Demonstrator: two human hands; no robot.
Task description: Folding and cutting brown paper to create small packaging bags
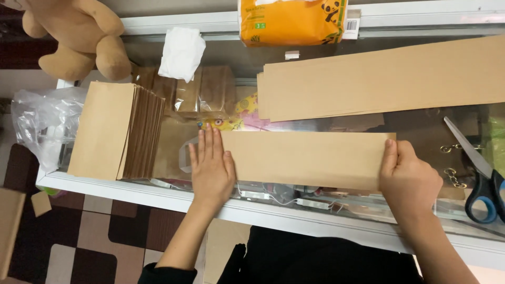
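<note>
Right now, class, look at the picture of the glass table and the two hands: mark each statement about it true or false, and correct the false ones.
1. The left hand lies flat on one end of the long brown paper strip. True.
2. The right hand holds the scissors. False: the scissors lie untouched on the table, and the right hand has its grip on the strip's other end.
3. A stack of folded brown paper pieces sits to the left of the left hand. True.
4. The scissors have red handles. False: the handles are blue and black.
5. A pile of long brown sheets lies beyond the strip. True.
</note>
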